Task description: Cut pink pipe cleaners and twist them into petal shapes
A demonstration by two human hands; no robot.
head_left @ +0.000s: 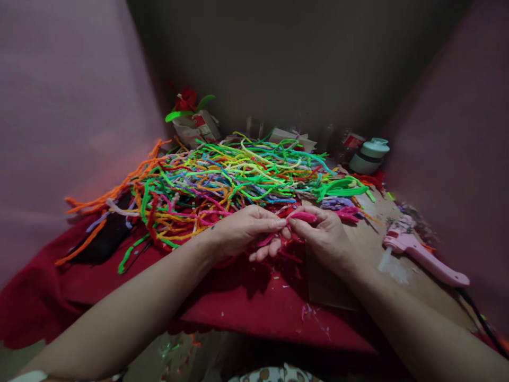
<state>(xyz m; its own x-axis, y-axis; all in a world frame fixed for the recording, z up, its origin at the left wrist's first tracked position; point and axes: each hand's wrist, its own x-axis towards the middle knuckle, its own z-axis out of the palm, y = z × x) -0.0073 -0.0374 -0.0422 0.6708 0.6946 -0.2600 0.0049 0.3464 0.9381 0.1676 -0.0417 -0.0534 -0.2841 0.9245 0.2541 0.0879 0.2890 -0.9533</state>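
Observation:
Between my hands, above the red cloth, is a bent pink pipe cleaner (303, 217). My left hand (254, 228) pinches one end of it between thumb and forefinger, its other fingers loosely curled below. My right hand (324, 233) grips the looped part from the other side, fingertips almost touching those of the left. Behind both hands spreads a large heap of coloured pipe cleaners (238, 175), green, yellow, orange, purple and red. A bundle of looped green pipe cleaners (342, 188) lies just beyond my right hand, near another folded pink piece (348, 214).
A pink glue gun (427, 254) with a black cord rests on a brown board (368, 239) at right. Behind stand a pale green jar (369, 155) and, left, a red flower (187, 101) with green leaves. A dark object (97, 236) lies on the red cloth (238, 302).

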